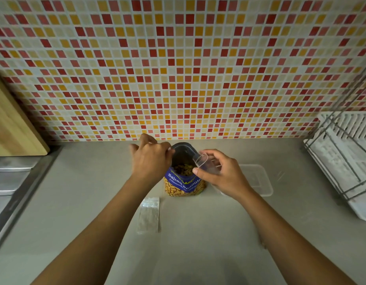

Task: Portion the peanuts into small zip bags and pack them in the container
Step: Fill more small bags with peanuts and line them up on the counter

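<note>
A blue and yellow bag of salted peanuts [184, 187] stands open on the counter, with peanuts showing inside its mouth. My left hand [150, 161] pinches the bag's left rim and holds the mouth open. My right hand [221, 173] grips a small clear plastic scoop cup [202, 161], tilted at the bag's right rim. A stack of small clear zip bags [149, 214] lies flat on the counter in front of the peanut bag. A clear rectangular container [258, 179] sits to the right, partly hidden behind my right hand.
A white dish rack with a wire frame [342, 161] stands at the right edge. A wooden cutting board [11, 128] leans at the back left above a steel sink edge [15, 182]. A mosaic tiled wall [178, 68] rises right behind the bag.
</note>
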The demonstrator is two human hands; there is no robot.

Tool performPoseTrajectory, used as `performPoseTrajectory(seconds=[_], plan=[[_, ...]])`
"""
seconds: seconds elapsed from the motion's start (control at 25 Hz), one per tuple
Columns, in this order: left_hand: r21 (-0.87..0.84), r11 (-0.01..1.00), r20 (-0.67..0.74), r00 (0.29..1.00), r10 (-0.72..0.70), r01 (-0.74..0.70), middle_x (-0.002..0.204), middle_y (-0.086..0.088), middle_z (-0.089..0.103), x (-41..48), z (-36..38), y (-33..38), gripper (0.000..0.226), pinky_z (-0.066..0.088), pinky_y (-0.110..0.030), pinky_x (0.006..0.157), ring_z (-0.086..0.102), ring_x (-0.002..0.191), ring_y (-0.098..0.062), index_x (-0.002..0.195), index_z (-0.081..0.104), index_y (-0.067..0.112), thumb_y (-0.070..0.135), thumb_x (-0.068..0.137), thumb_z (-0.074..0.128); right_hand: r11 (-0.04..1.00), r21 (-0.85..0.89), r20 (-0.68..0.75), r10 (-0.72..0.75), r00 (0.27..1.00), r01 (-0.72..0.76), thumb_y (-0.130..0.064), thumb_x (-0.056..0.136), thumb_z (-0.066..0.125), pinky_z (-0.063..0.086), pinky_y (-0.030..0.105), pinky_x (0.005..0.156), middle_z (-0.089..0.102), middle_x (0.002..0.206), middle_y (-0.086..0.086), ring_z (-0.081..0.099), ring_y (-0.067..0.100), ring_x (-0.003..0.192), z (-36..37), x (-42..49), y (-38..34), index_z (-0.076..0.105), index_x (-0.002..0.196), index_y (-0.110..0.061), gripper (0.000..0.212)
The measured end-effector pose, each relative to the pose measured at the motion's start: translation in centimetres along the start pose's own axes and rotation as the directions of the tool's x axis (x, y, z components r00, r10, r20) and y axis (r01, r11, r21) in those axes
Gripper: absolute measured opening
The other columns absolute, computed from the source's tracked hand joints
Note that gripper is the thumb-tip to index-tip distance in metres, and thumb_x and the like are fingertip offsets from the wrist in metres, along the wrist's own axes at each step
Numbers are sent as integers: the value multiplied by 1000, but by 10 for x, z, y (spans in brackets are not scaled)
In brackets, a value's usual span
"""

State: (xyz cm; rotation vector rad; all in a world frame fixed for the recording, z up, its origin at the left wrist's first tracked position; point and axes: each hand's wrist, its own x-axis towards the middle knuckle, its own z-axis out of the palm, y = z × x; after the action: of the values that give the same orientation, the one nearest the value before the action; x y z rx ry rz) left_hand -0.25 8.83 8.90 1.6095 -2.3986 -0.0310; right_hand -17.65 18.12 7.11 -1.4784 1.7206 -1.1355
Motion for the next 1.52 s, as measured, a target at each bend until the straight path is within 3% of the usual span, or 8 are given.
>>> performPoseTrajectory(seconds=[0.08, 0.2, 0.36, 0.56, 0.88, 1.08, 1.24, 1.52], plan=[[-121, 987, 126, 988, -85, 101, 96, -3, 61, 3, 4, 6, 26, 34, -48, 95, 43, 119, -23, 91, 66, 18, 35, 94, 46, 1000, 6, 48, 19, 999, -20, -38, 73, 75, 48, 7, 67, 61, 98, -22, 57, -3, 93, 1, -1, 1, 56, 110, -31, 43], [-367, 880, 236, 945, -227, 303, 71, -2, 58, 12, 11, 6, 29, 45, -53, 91, 59, 87, -24, 70, 59, 15, 31, 92, 49, 996, 48, 102, 71, 992, -76, -41, 74, 73, 55, 23, 76, 62, 110, -11, 58, 8, 104, 2, 2, 5, 55, 116, -29, 47], [-468, 798, 293, 919, -265, 380, 85, -10, 67, 16, 13, 6, 24, 52, -44, 86, 61, 82, -22, 80, 64, 10, 27, 91, 52, 994, 44, 115, 95, 989, -101, -42, 74, 73, 55, 28, 78, 62, 113, -7, 58, 13, 107, 0, 3, 7, 55, 119, -28, 50], [-680, 578, 349, 892, -287, 452, 93, -11, 67, 14, 5, 7, 22, 46, -31, 71, 58, 87, -21, 91, 68, 6, 20, 93, 51, 992, 51, 113, 110, 988, -116, -43, 76, 71, 55, 24, 72, 61, 113, -9, 58, 13, 107, 0, 4, 7, 54, 120, -28, 49], [-768, 459, 302, 884, -357, 447, 95, -4, 60, 14, 4, 9, 14, 45, -32, 78, 56, 90, -21, 88, 58, 17, 21, 96, 47, 986, 112, 97, 115, 989, -125, -51, 73, 67, 56, 27, 77, 62, 116, -6, 58, 13, 109, 2, 7, 7, 55, 117, -28, 51], [-801, 297, 392, 830, -397, 520, 101, -7, 61, 21, 4, 7, 15, 41, -30, 73, 55, 92, -20, 90, 59, 14, 22, 96, 47, 964, 214, 72, 145, 987, -157, -51, 73, 64, 51, 17, 72, 61, 120, -8, 56, 10, 112, 2, 8, 6, 56, 111, -34, 43], [-806, 161, 463, 776, -428, 570, 91, -2, 60, 23, -3, 3, 15, 33, -35, 79, 52, 92, -17, 92, 57, 13, 22, 96, 47, 960, 229, 27, 156, 987, -158, -53, 67, 67, 49, 18, 75, 60, 122, -4, 56, 14, 113, -1, 12, 6, 55, 119, -29, 58], [-796, 90, 496, 730, -470, 599, 102, -5, 59, 20, -6, -18, 14, 30, -38, 87, 52, 103, -19, 99, 55, 13, 24, 97, 47, 998, -13, -38, 68, 997, -68, -37, 72, 76, 46, 8, 68, 58, 111, -11, 56, 3, 98, -7, 9, -4, 52, 123, -26, 58]])
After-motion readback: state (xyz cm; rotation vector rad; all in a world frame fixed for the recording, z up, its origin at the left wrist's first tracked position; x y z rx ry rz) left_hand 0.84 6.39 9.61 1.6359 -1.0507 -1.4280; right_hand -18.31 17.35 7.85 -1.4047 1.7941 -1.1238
